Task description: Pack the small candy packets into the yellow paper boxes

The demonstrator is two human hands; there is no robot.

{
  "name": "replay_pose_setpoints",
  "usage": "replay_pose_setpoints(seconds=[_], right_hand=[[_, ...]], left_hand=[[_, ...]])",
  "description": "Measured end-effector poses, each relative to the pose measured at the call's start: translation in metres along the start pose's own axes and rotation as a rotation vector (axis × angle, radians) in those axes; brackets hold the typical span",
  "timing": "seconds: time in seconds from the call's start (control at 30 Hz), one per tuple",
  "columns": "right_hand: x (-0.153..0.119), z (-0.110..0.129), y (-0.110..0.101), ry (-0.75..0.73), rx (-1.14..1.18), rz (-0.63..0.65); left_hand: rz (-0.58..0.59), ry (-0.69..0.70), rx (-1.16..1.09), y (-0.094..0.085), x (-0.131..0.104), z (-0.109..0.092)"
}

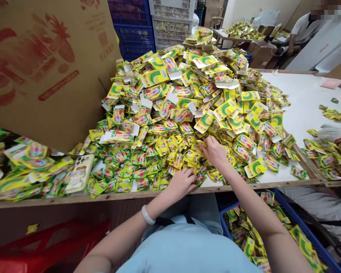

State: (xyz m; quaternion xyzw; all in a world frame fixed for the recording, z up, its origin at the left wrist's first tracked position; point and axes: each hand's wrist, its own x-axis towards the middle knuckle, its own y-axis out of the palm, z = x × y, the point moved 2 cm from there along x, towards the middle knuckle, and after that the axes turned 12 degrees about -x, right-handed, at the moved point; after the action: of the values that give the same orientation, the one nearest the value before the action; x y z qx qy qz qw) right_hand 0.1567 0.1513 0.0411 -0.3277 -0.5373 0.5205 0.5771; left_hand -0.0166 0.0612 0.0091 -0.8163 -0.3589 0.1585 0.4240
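Observation:
My right hand (216, 152) reaches into the small yellow packets (177, 157), thumb and fingers pinched on one yellow packet at the pile's front. My left hand (180, 183), with a ring and a white wristband (147, 215), rests low by the table's front edge. Its fingers are curled in over the packets; what they hold, if anything, is hidden. Green packets with red fruit prints (139, 173) lie left of the hands. Behind them rises a heap of flat yellow-green boxes (184, 91), several with white flaps standing out.
A large brown carton (51, 68) stands at the left, beside a phone (80, 173) on the packets. Under the table edge at right is a blue crate (226, 223) of boxes. A red stool (45, 242) is lower left. A co-worker's gloved hand (328, 133) shows at right.

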Motion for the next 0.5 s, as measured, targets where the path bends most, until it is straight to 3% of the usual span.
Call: replay_pose_setpoints(seconds=[0.13,0.2,0.27,0.37,0.5], right_hand=[[-0.029,-0.035,-0.017,0.117,0.136,-0.061],[-0.055,-0.044,-0.024,0.180,0.400,-0.036],[-0.081,-0.042,-0.026,0.192,0.720,0.073],[-0.108,-0.022,-0.026,0.060,0.866,0.274],[-0.112,0.002,-0.031,-0.220,0.600,0.300]], left_hand=[[0.031,-0.081,0.027,0.014,0.013,0.008],[0.033,-0.081,-0.026,0.012,0.016,0.011],[0.023,-0.104,-0.056,0.005,0.017,0.013],[0.018,-0.143,-0.122,-0.012,0.017,0.012],[0.154,-0.100,-0.403,-0.032,0.020,0.002]])
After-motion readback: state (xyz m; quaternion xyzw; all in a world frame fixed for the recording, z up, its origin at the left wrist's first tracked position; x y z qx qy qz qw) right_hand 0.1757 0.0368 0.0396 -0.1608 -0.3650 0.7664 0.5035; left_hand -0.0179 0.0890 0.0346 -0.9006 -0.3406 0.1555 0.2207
